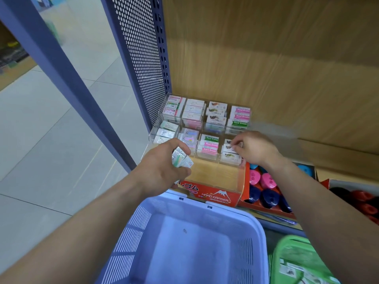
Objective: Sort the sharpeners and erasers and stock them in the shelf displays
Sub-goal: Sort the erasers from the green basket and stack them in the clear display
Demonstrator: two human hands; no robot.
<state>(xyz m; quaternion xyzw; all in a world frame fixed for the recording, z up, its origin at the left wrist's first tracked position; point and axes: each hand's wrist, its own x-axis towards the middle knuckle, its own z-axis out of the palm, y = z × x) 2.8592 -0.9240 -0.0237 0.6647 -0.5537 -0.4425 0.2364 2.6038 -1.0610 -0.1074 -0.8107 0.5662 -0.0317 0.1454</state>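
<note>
A clear acrylic display (155, 121) with several compartments of boxed erasers stands at the back left of the wooden shelf. My left hand (162, 169) grips a small stack of wrapped erasers (181, 158) just in front of the display. My right hand (253, 147) reaches into the front right compartment and pinches an eraser (229, 148) there. A red "Hard Eraser" carton (217, 196) sits open below the display. To its right, a red tray holds pink, blue and navy sharpeners (266, 187).
A lilac plastic basket (256, 232) sits just below my arms. A green basket (287, 249) with packets is at the lower right. Red and black sharpeners (365, 201) lie in another box at the far right. A perforated blue shelf side (139, 58) stands left.
</note>
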